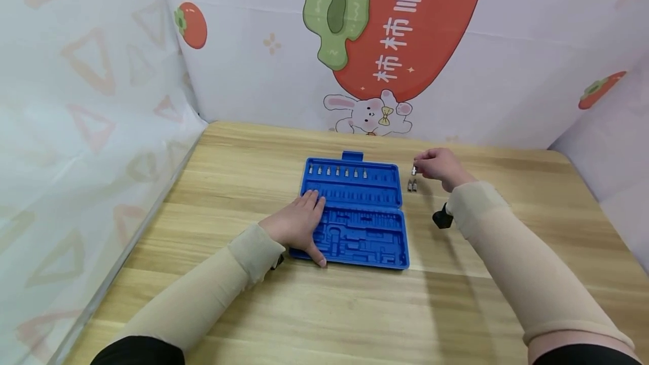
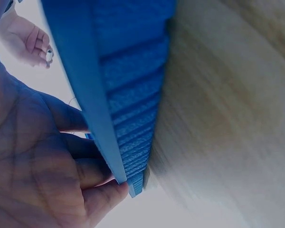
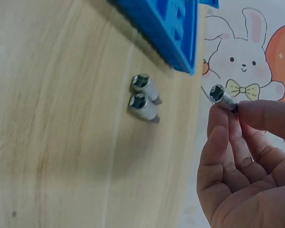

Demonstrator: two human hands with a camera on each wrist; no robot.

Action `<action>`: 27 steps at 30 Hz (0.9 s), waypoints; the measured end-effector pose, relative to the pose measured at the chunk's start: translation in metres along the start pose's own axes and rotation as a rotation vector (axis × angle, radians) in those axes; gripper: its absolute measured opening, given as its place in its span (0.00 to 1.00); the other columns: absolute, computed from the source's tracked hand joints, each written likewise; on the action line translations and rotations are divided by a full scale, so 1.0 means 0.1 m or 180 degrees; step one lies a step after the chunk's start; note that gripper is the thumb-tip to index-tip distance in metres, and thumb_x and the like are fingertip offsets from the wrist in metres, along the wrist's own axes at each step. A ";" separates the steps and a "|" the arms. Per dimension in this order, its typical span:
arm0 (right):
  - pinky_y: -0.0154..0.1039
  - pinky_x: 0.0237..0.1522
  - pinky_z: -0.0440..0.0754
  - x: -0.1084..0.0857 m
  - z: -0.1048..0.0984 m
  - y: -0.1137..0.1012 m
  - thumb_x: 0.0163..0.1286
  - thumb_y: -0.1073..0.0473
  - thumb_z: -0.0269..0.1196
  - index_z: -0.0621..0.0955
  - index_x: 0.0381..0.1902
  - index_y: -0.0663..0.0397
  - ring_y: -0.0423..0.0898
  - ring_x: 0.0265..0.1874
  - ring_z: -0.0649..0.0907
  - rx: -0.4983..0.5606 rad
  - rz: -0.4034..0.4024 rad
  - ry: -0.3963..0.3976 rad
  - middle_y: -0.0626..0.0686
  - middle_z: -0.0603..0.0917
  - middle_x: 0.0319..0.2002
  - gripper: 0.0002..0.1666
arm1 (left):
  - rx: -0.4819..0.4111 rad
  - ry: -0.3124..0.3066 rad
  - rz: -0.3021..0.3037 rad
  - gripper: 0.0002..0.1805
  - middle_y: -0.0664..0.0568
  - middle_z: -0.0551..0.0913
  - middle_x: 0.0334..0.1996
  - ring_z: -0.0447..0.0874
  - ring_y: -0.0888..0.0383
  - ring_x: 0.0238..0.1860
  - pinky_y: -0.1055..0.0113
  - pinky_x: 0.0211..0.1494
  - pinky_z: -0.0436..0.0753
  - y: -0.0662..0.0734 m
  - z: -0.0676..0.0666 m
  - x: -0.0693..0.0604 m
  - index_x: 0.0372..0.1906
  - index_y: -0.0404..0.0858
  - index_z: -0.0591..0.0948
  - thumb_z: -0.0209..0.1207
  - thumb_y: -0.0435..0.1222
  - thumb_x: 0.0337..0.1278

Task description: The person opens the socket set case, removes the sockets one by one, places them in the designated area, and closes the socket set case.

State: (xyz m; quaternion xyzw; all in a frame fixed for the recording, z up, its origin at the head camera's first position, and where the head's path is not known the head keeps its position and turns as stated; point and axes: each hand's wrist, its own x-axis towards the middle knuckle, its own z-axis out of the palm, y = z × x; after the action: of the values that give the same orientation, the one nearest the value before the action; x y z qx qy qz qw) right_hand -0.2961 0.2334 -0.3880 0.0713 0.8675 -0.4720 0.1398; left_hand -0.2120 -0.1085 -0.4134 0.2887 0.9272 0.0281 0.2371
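Observation:
A blue plastic tool case (image 1: 355,265) lies unfolded on the wooden table. My left hand (image 1: 299,223) rests on its left side with fingers fairly straight, the fingertips on the case's edge in the left wrist view. My right hand (image 1: 442,168), raised right of the case, pinches a small silver socket bit (image 3: 223,97) between thumb and fingertips, its hollow end facing the right wrist camera. Below it, two more socket bits (image 3: 145,108) lie side by side on the table. Several silver socket bits (image 1: 337,171) stand in a row in the far half's upper slots.
Moulded recesses (image 1: 355,235) of various shapes fill the near half of the case. A latch tab (image 1: 352,156) sticks out at its far edge. Behind the wooden table (image 1: 355,320) hangs a white printed backdrop (image 1: 253,83), with another white sheet (image 1: 91,128) on the left.

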 end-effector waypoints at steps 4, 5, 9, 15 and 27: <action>0.34 0.45 0.85 0.00 -0.06 0.07 0.79 0.64 0.57 0.75 0.60 0.76 0.42 0.36 0.82 0.0048 0.0061 -0.0015 0.50 0.83 0.38 0.20 | 0.0008 0.0029 -0.0001 0.79 0.33 0.44 0.82 0.38 0.39 0.82 0.49 0.81 0.48 -0.02 0.01 0.00 0.82 0.29 0.48 0.74 0.71 0.35; 0.33 0.44 0.85 0.00 -0.07 0.09 0.79 0.64 0.57 0.75 0.59 0.76 0.41 0.35 0.82 0.0062 0.0081 -0.0017 0.51 0.83 0.38 0.19 | 0.0003 0.0028 -0.0001 0.79 0.33 0.44 0.82 0.38 0.39 0.82 0.49 0.81 0.47 -0.02 0.01 0.00 0.82 0.29 0.48 0.74 0.71 0.35; 0.31 0.41 0.84 0.00 -0.11 0.21 0.80 0.65 0.57 0.76 0.54 0.75 0.38 0.33 0.81 0.0065 0.0121 -0.0055 0.53 0.82 0.42 0.15 | -0.0007 0.0020 0.0005 0.79 0.33 0.43 0.82 0.38 0.39 0.82 0.50 0.81 0.47 -0.02 0.02 0.00 0.82 0.29 0.48 0.75 0.71 0.35; 0.34 0.36 0.81 0.03 -0.12 0.35 0.80 0.62 0.59 0.79 0.52 0.73 0.41 0.32 0.79 -0.0170 0.0174 -0.0132 0.49 0.83 0.36 0.16 | 0.0008 0.0018 0.0013 0.79 0.33 0.43 0.82 0.37 0.40 0.82 0.50 0.81 0.47 -0.02 0.02 0.01 0.82 0.29 0.47 0.74 0.71 0.36; 0.34 0.35 0.80 0.07 -0.04 0.39 0.79 0.62 0.58 0.80 0.51 0.72 0.43 0.33 0.79 -0.0397 0.0246 -0.0125 0.51 0.84 0.35 0.14 | 0.0002 0.0008 0.0018 0.79 0.33 0.42 0.82 0.37 0.40 0.82 0.49 0.81 0.47 -0.02 0.01 0.02 0.82 0.29 0.47 0.74 0.71 0.35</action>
State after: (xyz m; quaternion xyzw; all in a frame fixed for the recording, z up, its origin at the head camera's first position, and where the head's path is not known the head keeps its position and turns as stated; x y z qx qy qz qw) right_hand -0.2937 0.2576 -0.4192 0.0866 0.8890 -0.4125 0.1791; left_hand -0.2141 -0.1095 -0.4155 0.2914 0.9267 0.0288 0.2358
